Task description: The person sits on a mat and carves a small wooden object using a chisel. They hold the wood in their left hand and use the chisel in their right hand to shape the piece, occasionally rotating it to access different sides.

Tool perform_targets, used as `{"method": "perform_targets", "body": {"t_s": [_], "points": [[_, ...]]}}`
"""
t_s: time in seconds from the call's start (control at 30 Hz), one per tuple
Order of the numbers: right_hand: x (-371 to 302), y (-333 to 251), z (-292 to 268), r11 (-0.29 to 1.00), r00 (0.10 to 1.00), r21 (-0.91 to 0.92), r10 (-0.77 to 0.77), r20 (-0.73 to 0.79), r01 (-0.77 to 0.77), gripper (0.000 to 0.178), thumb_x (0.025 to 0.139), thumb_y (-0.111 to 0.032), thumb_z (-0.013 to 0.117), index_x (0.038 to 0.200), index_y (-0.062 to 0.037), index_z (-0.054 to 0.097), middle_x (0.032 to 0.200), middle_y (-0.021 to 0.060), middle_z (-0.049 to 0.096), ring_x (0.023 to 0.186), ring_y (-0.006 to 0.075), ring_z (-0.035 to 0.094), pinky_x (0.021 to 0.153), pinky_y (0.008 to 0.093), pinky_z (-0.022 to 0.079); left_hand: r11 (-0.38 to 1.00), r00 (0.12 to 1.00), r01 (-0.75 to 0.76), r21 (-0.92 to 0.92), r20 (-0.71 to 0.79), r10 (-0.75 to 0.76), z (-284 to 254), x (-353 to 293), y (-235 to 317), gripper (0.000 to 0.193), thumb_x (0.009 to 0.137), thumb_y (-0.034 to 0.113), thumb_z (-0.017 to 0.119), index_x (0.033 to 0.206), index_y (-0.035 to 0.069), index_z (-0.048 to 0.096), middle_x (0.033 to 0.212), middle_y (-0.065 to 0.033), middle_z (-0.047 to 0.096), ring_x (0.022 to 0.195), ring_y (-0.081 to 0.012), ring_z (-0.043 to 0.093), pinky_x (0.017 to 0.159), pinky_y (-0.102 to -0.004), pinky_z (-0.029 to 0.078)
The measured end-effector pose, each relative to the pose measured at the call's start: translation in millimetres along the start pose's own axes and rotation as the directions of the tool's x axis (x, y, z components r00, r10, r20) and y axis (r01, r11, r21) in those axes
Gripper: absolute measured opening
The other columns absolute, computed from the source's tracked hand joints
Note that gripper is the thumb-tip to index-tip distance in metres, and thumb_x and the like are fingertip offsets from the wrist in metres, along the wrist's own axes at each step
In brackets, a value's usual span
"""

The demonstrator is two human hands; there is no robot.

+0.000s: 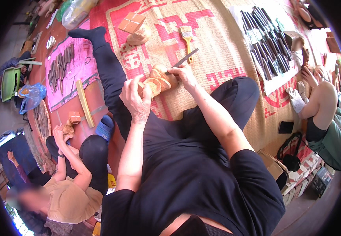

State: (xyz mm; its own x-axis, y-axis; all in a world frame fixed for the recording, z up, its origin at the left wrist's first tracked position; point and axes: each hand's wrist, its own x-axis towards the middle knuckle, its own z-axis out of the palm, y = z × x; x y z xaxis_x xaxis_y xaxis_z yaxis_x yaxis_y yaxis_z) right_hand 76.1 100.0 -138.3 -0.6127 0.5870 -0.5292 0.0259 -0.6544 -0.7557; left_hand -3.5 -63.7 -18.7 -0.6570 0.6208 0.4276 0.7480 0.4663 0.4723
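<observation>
A carved piece of pale wood (160,80) with rounded, swirling forms lies between my hands, just above my lap. My left hand (135,98) is wrapped round its left end, fingers curled over it. At its right side, my right hand (183,75) pinches a dark, thin carving chisel (187,58), whose long shaft sticks out up and to the right. The chisel's working tip is hidden by my fingers and the wood. Just beyond the shaft lies a flat paintbrush (187,39) with a yellow handle.
Another carved wood piece (139,35) with a square block top stands ahead on the patterned mat (233,47). Many dark chisels (266,43) lie on a white sheet at right, more tools (61,65) on a pink cloth at left. Co-workers sit on both sides.
</observation>
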Motion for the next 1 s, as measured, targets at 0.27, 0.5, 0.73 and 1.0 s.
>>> {"method": "perform_targets", "body": {"t_s": [0.27, 0.5, 0.73, 1.0], "points": [[4.3, -3.9, -2.7, 0.999, 0.998, -0.017, -0.050, 0.026, 0.051, 0.016, 0.073, -0.009, 0.071, 0.080, -0.0005, 0.060, 0.072, 0.0101, 0.064, 0.065, 0.0141, 0.062, 0.057, 0.0242, 0.051, 0.999, 0.999, -0.037, -0.003, 0.004, 0.037, -4.2, -1.9, 4.0, 0.031, 0.074, 0.015, 0.062, 0.105, 0.011, 0.059, 0.092, -0.0063, 0.055, 0.090, -0.0255, 0.056, 0.079, -0.0388, 0.040], [15.0, -2.2, -16.3, 0.999, 0.997, 0.047, -0.015, -0.075, 0.018, 0.016, 0.074, -0.007, 0.071, 0.082, 0.0009, 0.060, 0.073, 0.0092, 0.064, 0.065, 0.0125, 0.061, 0.056, 0.0227, 0.051, 0.994, 0.993, -0.109, -0.012, 0.041, 0.110, -4.2, -3.5, 10.5, 0.032, 0.073, 0.016, 0.061, 0.105, 0.012, 0.059, 0.093, -0.0052, 0.055, 0.090, -0.0244, 0.055, 0.080, -0.0383, 0.039], [9.1, 2.3, -9.3, 0.999, 1.000, -0.043, -0.013, -0.006, 0.012, 0.015, 0.074, -0.009, 0.071, 0.083, -0.0003, 0.062, 0.075, 0.0087, 0.065, 0.060, 0.0127, 0.060, 0.055, 0.0225, 0.050, 0.991, 0.989, -0.132, -0.006, 0.065, 0.132, -3.2, -1.7, 13.5, 0.033, 0.072, 0.018, 0.061, 0.104, 0.012, 0.060, 0.095, -0.0047, 0.055, 0.091, -0.0235, 0.055, 0.081, -0.0380, 0.038], [13.6, 5.2, -11.4, 0.992, 0.998, -0.114, -0.042, 0.047, 0.047, 0.019, 0.073, -0.012, 0.073, 0.086, -0.0010, 0.063, 0.075, 0.0071, 0.065, 0.066, 0.0144, 0.062, 0.064, 0.0264, 0.050, 0.991, 0.986, -0.131, -0.023, 0.099, 0.133, -3.5, -0.9, 11.3, 0.034, 0.071, 0.018, 0.062, 0.104, 0.012, 0.060, 0.095, -0.0052, 0.055, 0.091, -0.0239, 0.055, 0.083, -0.0374, 0.039]]}}
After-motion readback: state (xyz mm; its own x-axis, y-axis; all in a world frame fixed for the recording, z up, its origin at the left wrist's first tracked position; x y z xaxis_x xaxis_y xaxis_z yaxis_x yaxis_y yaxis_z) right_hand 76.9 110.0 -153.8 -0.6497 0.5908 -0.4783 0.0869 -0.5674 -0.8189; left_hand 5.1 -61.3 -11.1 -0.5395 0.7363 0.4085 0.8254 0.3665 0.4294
